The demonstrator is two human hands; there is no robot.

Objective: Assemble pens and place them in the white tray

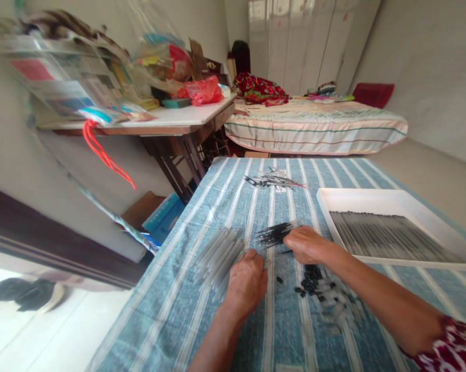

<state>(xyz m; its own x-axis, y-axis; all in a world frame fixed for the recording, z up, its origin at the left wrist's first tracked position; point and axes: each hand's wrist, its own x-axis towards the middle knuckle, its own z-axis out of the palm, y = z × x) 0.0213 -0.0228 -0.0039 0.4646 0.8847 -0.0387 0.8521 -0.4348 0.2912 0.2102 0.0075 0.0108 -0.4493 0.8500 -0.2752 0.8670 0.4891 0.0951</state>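
Note:
My left hand is closed, its fingers curled, at the right side of a pile of grey translucent pen barrels. A pale tip at its fingers looks like the end of one barrel; the rest is hidden by the hand. With fingers pinched, my right hand is at the right end of a bundle of thin black pen refills. How many it grips is hidden. Just below that hand lie small black plugs and a heap of translucent grey caps. One loose black plug lies between the hands.
A white tray at the right holds a row of grey pens. Farther back on the striped cloth lies a loose pile of thin dark parts. A cluttered side table stands left, a bed behind.

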